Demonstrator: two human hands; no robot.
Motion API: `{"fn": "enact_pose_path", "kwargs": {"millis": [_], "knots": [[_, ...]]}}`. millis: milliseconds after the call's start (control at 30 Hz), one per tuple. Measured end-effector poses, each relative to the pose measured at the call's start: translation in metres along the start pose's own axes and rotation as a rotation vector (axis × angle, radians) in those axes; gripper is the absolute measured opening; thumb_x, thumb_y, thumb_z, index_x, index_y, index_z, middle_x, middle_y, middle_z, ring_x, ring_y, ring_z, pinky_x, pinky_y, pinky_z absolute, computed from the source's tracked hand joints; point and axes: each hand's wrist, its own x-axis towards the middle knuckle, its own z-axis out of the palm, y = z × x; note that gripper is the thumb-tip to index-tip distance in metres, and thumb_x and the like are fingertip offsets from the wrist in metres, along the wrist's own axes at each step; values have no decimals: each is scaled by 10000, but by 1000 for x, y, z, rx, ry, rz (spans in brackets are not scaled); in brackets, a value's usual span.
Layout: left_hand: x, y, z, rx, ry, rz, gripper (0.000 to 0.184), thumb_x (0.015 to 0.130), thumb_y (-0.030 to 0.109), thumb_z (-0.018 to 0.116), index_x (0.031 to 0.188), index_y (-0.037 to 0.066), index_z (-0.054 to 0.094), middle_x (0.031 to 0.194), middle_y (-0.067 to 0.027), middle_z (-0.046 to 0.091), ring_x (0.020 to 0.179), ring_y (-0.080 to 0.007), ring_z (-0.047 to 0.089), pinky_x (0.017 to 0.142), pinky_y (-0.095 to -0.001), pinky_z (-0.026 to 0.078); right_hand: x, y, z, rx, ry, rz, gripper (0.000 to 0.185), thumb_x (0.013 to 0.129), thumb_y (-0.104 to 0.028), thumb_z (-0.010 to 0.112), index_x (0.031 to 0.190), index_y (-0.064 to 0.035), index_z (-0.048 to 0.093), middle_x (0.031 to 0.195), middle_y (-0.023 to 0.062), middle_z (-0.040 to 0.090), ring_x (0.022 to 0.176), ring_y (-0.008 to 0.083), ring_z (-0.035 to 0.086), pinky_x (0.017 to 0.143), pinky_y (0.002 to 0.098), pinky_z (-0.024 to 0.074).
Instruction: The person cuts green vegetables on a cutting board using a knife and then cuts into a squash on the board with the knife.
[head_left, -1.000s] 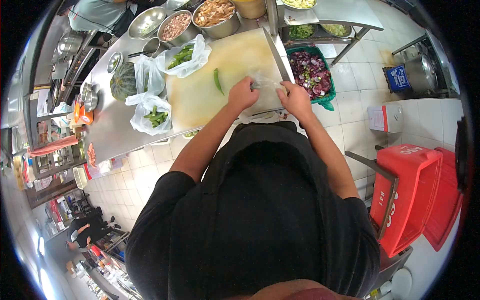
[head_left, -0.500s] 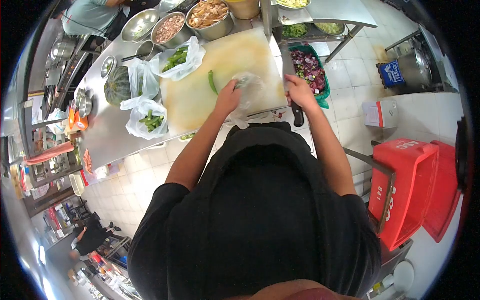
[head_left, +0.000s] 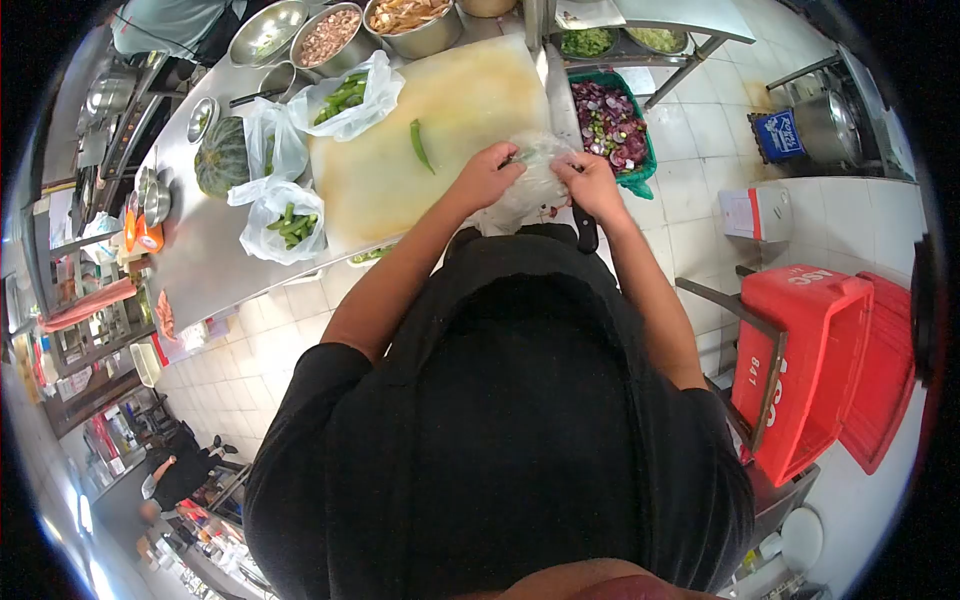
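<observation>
A clear plastic bag [head_left: 530, 190] is stretched between my two hands over the near right corner of the cutting board [head_left: 470, 90]. My left hand [head_left: 490, 175] is closed on the bag's left side, and my right hand [head_left: 592, 185] pinches its right side. One green chili pepper [head_left: 421, 146] lies on the board, left of the bag. Beneath my right hand, the black handle of a knife [head_left: 586, 230] sticks out past the table edge; most of its blade is hidden.
White bags of green peppers [head_left: 345, 100] and a green pumpkin [head_left: 222, 158] sit left of the board. Metal bowls [head_left: 328, 40] line the back. A green basket of chopped purple onions [head_left: 612, 120] stands at the right. A red bin [head_left: 800, 370] is farther right.
My right hand has left the knife and moved left to take hold of the plastic bag. My left hand has shifted slightly right with the bag, which is now spread wider.
</observation>
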Motion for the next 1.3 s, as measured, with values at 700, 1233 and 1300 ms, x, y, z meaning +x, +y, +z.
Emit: {"fn": "enact_pose_path", "kwargs": {"millis": [700, 1233, 1300], "knots": [[-12, -26, -29, 208, 175, -65, 261, 969, 241, 620, 1086, 16, 680, 859, -130, 694, 776, -245, 676, 731, -378, 548, 29, 13, -133, -76, 657, -132, 191, 935, -140, 654, 996, 16, 746, 706, 68, 681, 538, 139, 607, 523, 325, 492], [-45, -21, -24, 705, 394, 3, 266, 888, 212, 709, 1113, 76, 668, 1114, -145, 626, 1022, -361, 653, 862, -470, 552, 102, 38, -159, -150, 697, -32, 604, 713, -286, 889, 1211, 0, 699, 971, 135, 731, 788, 204, 687, 689, 327, 542], [-44, -20, -22, 708, 395, 27, 259, 881, 200, 714, 1106, 79, 668, 1106, -141, 622, 1030, -359, 650, 864, -467, 553, 108, 45, -163, -135, 700, -74, 612, 700, -298, 906, 1194, -1, 699, 976, 135, 725, 781, 202, 678, 690, 329, 539]]}}
